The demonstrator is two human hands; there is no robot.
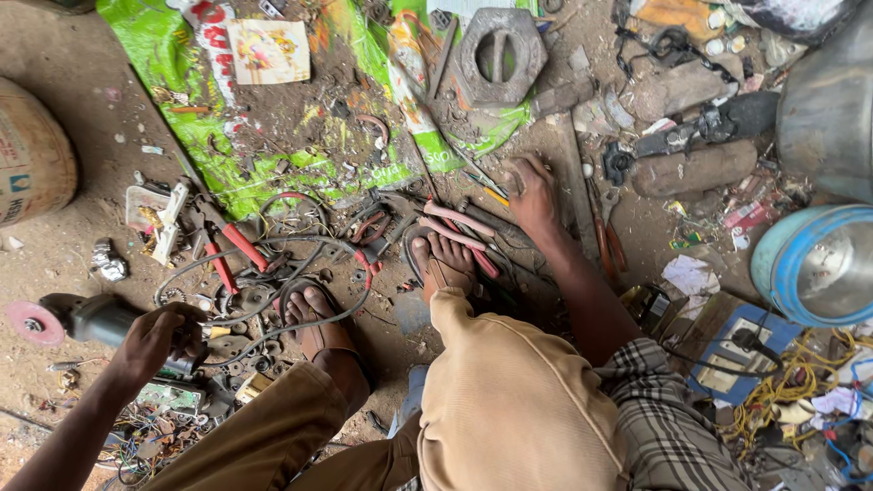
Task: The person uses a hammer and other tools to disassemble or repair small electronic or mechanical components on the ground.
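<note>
down at eight o'clock, left hand [156, 338] wraps tight around grey angle grinder [86, 318], pink disc [34, 323] pointing to nine. right hand [532, 195], at one o'clock, fingers curled, touching small tools [496, 195] on dirt floor [64, 136].

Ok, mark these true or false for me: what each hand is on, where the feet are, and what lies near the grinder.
1. The left hand grips an angle grinder. True.
2. The grinder's disc is blue. False: it is pink-red.
3. The right hand reaches among tools on the ground. True.
4. Both feet are in closed boots. False: open sandals, toes showing.
5. The red-handled pliers sit in the right hand. False: they lie on the ground.
</note>
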